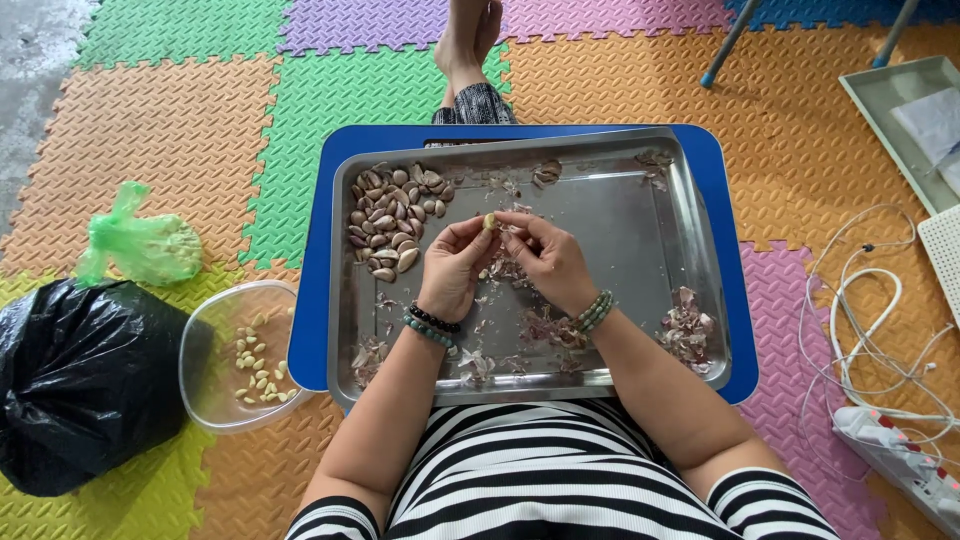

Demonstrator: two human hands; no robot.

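Note:
My left hand (452,268) and my right hand (545,256) meet over the middle of a steel tray (640,250), and both pinch one pale garlic clove (490,221) between the fingertips. A pile of unpeeled garlic cloves (392,222) lies in the tray's far left corner, just left of my left hand. Loose papery garlic skins (688,328) are scattered over the tray's near half and right side. Both wrists wear bead bracelets.
The tray rests on a blue table (312,300) above my striped lap. A clear plastic bowl (205,350) with peeled cloves sits on the foam mat at left, beside a black bag (80,385) and a green bag (145,245). White cables and a power strip (905,450) lie at right.

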